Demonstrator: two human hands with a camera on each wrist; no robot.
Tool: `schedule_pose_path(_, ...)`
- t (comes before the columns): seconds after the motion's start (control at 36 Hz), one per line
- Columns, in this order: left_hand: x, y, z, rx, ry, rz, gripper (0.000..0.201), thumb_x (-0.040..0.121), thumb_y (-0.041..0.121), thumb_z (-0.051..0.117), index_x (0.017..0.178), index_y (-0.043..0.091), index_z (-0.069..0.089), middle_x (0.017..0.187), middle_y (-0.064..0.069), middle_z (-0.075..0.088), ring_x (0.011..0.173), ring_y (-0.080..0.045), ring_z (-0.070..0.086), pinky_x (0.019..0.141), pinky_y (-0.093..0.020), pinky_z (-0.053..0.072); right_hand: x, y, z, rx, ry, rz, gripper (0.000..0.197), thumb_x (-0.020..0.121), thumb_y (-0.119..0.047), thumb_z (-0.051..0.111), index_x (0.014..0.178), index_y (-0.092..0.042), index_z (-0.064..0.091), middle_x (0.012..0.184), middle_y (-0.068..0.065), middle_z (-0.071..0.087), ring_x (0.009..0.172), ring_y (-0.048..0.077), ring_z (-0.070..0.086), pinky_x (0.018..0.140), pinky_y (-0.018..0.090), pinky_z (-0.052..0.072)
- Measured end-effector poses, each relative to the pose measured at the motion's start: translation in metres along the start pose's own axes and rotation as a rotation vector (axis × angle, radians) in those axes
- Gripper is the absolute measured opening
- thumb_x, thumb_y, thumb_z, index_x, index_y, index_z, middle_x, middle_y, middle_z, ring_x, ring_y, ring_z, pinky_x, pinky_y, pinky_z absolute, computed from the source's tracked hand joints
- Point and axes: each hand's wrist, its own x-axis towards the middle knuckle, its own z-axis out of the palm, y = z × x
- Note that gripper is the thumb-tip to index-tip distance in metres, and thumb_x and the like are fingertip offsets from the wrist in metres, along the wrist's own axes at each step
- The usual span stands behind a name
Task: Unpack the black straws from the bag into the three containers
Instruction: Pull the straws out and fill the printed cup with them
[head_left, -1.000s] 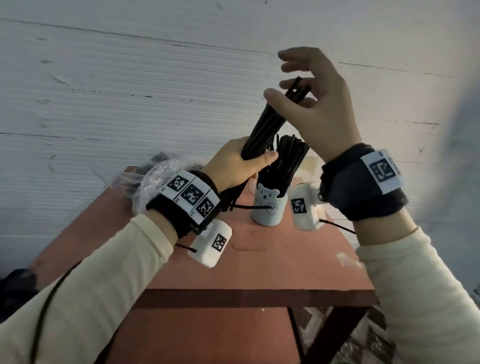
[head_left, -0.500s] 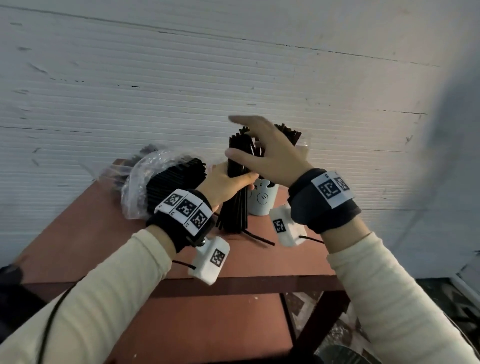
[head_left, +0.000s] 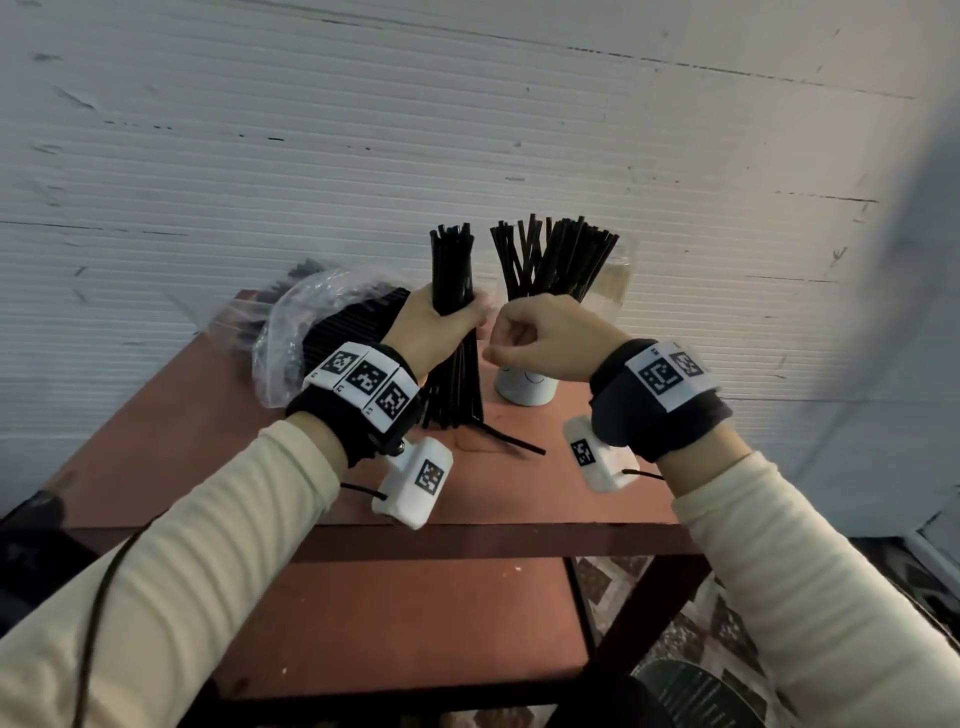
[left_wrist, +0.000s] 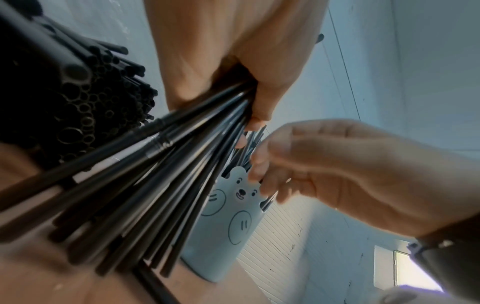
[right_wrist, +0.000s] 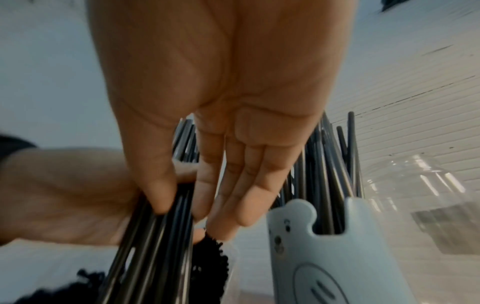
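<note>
My left hand (head_left: 441, 327) grips a bundle of black straws (head_left: 452, 270) that stands upright with its lower ends on the red table (head_left: 208, 441). My right hand (head_left: 519, 338) is just right of it; in the right wrist view its thumb (right_wrist: 161, 195) and index finger pinch a few straws of the bundle (right_wrist: 145, 246). Behind the hands a pale bear cup (head_left: 524, 387) holds a fan of straws (head_left: 550, 260). A clear container (head_left: 615, 291) stands at the back right. The clear bag (head_left: 322, 332) with more straws lies to the left.
One loose straw (head_left: 511, 441) lies on the table in front of the bundle. A white ribbed wall (head_left: 467, 130) rises right behind the table. A lower shelf (head_left: 415, 623) shows under the table top, and patterned floor at lower right.
The bundle, held tilted in the air a second ago, now stands upright on the table. My right hand has dropped from the straw tops to the bundle's middle, beside my left hand.
</note>
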Motion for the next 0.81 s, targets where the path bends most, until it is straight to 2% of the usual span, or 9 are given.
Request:
schedule_pose_path(0.08,-0.002,0.001,-0.003,0.006,-0.006,0.010,0.006,0.092,0.015,0.064,0.087,0.012,0.064,0.071,0.000,0.062,0.071,-0.014,0.062,0.079,-0.027,0.052,0.002,-0.002,0.011,-0.094,-0.173,0.063,0.015,0.085,-0.026,0.068,0.096,-0.014,0.070,0.084,-0.008,0.065,0.085,0.011,0.062,0.074,0.019,0.046)
schedule_pose_path(0.17,-0.004,0.004,-0.005,0.002,-0.036,0.035,0.008,0.094,0.013,0.061,0.094,0.006,0.063,0.073,-0.001,0.062,0.067,-0.012,0.059,0.073,-0.018,0.051,0.004,-0.002,0.021,-0.161,-0.397,0.181,0.022,0.083,-0.032,0.072,0.097,-0.015,0.071,0.090,0.002,0.073,0.079,0.012,0.064,0.081,0.030,0.054)
schedule_pose_path(0.22,-0.004,0.003,-0.005,0.009,-0.046,0.033,0.010,0.094,0.014,0.062,0.096,0.004,0.064,0.074,0.000,0.064,0.066,-0.011,0.060,0.073,-0.018,0.052,0.004,-0.004,0.025,-0.201,-0.503,0.228,0.028,0.080,-0.037,0.075,0.095,-0.013,0.072,0.084,0.001,0.072,0.076,0.013,0.064,0.083,0.033,0.054)
schedule_pose_path(0.33,-0.006,0.003,-0.005,0.023,-0.101,0.018,0.010,0.094,0.015,0.062,0.093,0.005,0.066,0.080,0.000,0.068,0.072,-0.013,0.062,0.080,-0.023,0.053,0.004,-0.009,0.031,-0.276,-0.600,0.260,0.039,0.081,-0.035,0.075,0.105,-0.006,0.068,0.094,0.003,0.067,0.093,0.018,0.062,0.088,0.034,0.052)
schedule_pose_path(0.44,-0.011,0.007,-0.006,0.063,-0.176,0.045,0.014,0.093,0.011,0.062,0.080,0.011,0.065,0.078,-0.002,0.067,0.076,-0.015,0.063,0.089,-0.029,0.053,0.006,-0.013,0.034,-0.357,-0.638,0.243,0.032,0.086,-0.027,0.071,0.110,-0.006,0.066,0.076,-0.005,0.056,0.082,0.013,0.055,0.064,0.020,0.044)
schedule_pose_path(0.56,-0.009,0.011,-0.009,0.063,-0.144,0.060,0.009,0.092,0.011,0.063,0.083,0.012,0.065,0.072,0.002,0.066,0.074,-0.016,0.062,0.089,-0.033,0.053,0.010,-0.012,0.028,-0.369,-0.564,0.205,0.021,0.083,-0.015,0.069,0.102,-0.006,0.068,0.068,-0.005,0.054,0.063,0.008,0.049,0.059,0.021,0.042)
schedule_pose_path(0.64,-0.003,0.015,-0.014,0.072,-0.107,0.093,0.011,0.092,0.011,0.063,0.082,0.015,0.065,0.073,0.001,0.065,0.072,-0.013,0.061,0.088,-0.031,0.052,0.013,-0.011,0.015,-0.321,-0.433,0.162,0.015,0.081,-0.014,0.067,0.094,-0.008,0.069,0.073,0.000,0.062,0.068,0.015,0.055,0.066,0.028,0.047)
schedule_pose_path(0.72,0.001,0.023,-0.019,0.086,-0.081,0.108,0.008,0.092,0.010,0.063,0.087,0.015,0.067,0.074,0.001,0.064,0.073,-0.014,0.061,0.088,-0.030,0.051,0.016,-0.012,-0.005,-0.247,-0.237,0.091,0.007,0.082,-0.013,0.066,0.088,-0.013,0.070,0.084,0.000,0.067,0.075,0.013,0.059,0.065,0.022,0.048)
schedule_pose_path(0.81,0.005,0.030,-0.024,0.108,-0.103,0.116,0.007,0.093,0.014,0.063,0.093,0.017,0.069,0.080,-0.002,0.066,0.079,-0.015,0.062,0.091,-0.032,0.051,0.018,-0.017,-0.027,-0.119,0.089,-0.046,0.010,0.081,-0.009,0.064,0.086,-0.010,0.072,0.084,-0.001,0.068,0.075,0.010,0.059,0.072,0.017,0.049)
